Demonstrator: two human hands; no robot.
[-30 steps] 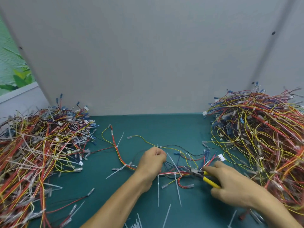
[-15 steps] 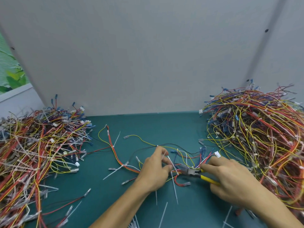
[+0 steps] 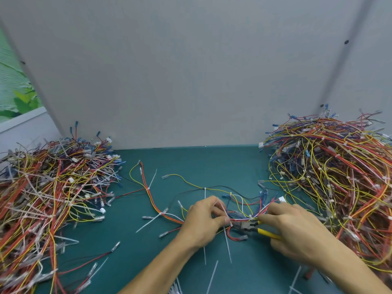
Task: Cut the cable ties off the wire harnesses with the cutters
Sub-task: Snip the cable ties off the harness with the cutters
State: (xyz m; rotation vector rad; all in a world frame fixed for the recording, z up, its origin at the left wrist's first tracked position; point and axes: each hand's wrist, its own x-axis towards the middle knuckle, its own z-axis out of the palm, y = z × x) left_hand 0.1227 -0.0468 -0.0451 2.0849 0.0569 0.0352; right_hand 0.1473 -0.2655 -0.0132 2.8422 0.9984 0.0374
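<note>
Risk of nicking a wire rather than the tie. Grips the yellow-handled cutters (image 3: 247, 226) in the right hand (image 3: 297, 228), fingers curled round the handles, nose laid against the wire harness (image 3: 244, 218) in the middle of the teal table (image 3: 212, 162). Pinches a white cable tie (image 3: 224, 210) with the left hand (image 3: 203, 221), fingertips just beside the blades. Cannot tell how far apart the blades stand. Could clip red insulation or a fingertip if squeezed blind.
</note>
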